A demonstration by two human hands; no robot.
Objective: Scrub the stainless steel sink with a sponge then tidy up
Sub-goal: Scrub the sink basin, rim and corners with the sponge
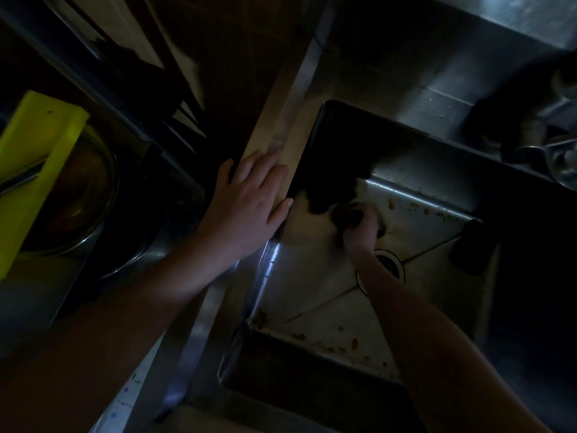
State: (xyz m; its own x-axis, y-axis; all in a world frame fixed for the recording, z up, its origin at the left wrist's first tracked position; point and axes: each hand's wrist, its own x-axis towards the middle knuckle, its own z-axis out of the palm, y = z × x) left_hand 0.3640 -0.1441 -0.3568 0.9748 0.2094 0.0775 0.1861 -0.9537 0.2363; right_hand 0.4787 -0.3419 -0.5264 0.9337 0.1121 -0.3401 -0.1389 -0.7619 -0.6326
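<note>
In the dim steel sink [312,264], scattered brown crumbs [334,349]

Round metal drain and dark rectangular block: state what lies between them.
In the head view, only bare steel sink floor, crossed by one crease, lies between the round metal drain and the dark rectangular block.

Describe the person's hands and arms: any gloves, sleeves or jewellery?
The left hand and right hand are bare: no gloves, rings or watch visible. The left forearm and right forearm are uncovered, with no sleeves in view. Dim light may hide small details.
</note>
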